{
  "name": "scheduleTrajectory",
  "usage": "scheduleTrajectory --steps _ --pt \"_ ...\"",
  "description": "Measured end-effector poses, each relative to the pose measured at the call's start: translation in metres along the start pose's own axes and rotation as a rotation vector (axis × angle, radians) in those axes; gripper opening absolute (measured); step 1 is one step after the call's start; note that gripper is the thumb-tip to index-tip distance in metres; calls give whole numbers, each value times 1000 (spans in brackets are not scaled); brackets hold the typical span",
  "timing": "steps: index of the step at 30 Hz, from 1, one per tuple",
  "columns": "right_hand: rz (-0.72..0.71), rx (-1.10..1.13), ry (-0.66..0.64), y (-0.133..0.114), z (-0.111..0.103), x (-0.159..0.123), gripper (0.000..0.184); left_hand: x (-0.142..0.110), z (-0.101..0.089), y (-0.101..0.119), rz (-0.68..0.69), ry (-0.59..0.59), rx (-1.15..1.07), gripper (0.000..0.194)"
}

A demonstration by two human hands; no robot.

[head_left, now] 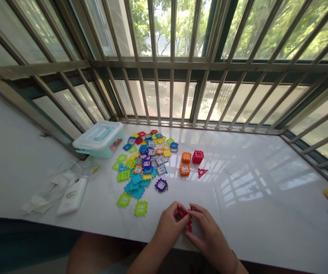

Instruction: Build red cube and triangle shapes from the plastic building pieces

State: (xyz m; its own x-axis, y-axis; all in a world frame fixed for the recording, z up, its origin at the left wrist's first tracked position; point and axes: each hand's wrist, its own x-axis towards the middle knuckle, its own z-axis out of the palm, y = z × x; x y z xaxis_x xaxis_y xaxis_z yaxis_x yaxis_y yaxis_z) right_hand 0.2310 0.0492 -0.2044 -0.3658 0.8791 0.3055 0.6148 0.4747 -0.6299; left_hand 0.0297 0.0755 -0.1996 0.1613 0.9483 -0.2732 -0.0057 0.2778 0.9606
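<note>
Tiles of red plastic point(189, 223) are being clasped between the left hand point(170, 225) and the right hand point(208, 236), both curling closely around them at the front of a white stone ledge point(255, 213). Beyond the hands, a scattered heap of multicoloured waffle tiles point(143, 163) is lying beside assembled orange and red cubes point(186, 157), while a lidded plastic box point(99, 139) is standing near the window bars point(169, 95).

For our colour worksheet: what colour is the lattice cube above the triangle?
Red cube, clearest in the head view.
</note>
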Motion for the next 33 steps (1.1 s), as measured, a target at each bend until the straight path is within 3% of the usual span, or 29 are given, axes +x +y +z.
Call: scheduleTrajectory --steps 3,6,9,14,17,19,22,27,33 --pt "5 -12 22 6 -10 8 50 -3 -5 6 20 25 31 40" --pt "54 -89 125 24 -26 25 56 -13 -25 15 113 130 261 33" --pt "139 -196 219 54 -45 46 61 -25 -68 17 181 285 553 37" --pt "192 -285 244 101 -65 75 63 -43 -161 -5 352 622 958 36" --pt "185 -278 272 115 -66 90 67 -50 -198 -17 329 773 1117 39" --pt "182 -278 293 118 -62 104 68 -50 -206 -20 209 828 1132 37" --pt "202 -269 321 120 -52 125 69 -46 -201 -18 88 811 1182 35" --pt "240 -262 374 124 -32 138 68 -41 -191 -9 16 793 1233 34" --pt "216 -279 340 127 -29 131 64 -42 -192 -8 -12 794 1253 37"
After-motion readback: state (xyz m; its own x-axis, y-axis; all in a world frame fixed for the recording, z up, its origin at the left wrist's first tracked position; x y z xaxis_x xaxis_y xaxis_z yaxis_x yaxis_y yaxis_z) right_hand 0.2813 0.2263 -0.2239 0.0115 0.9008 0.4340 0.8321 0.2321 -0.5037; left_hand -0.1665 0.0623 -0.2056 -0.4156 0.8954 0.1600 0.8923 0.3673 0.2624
